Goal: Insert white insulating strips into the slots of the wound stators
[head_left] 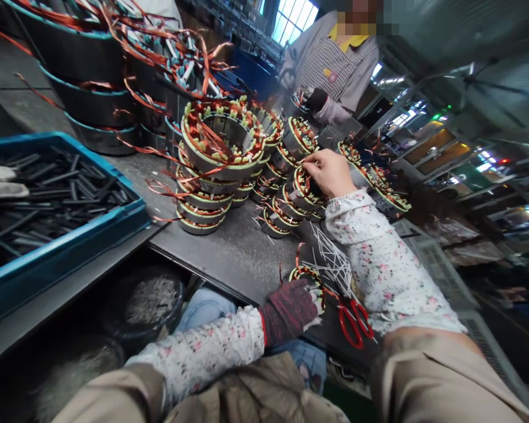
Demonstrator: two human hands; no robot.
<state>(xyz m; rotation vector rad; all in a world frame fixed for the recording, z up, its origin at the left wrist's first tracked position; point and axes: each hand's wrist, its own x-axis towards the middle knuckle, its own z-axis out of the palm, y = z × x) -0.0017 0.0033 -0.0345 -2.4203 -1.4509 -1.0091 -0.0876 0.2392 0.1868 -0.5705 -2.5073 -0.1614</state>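
Note:
My left hand, in a dark red fingerless glove, lies over a small motor stator at the table's front edge, its fingers curled on the ring. Reaching forward, my bare right hand pinches the rim of the top stator on a short stack; its palm side is hidden. Copper windings and pale yellow-green insulation line these rings. Between my arms lie thin white sticks or ties and red-handled scissors.
Taller stacks of stators stand left of my right hand, with larger dark ones behind. A blue tray of black tubes is at left, with someone's gloved fingers over it. A co-worker stands across the table.

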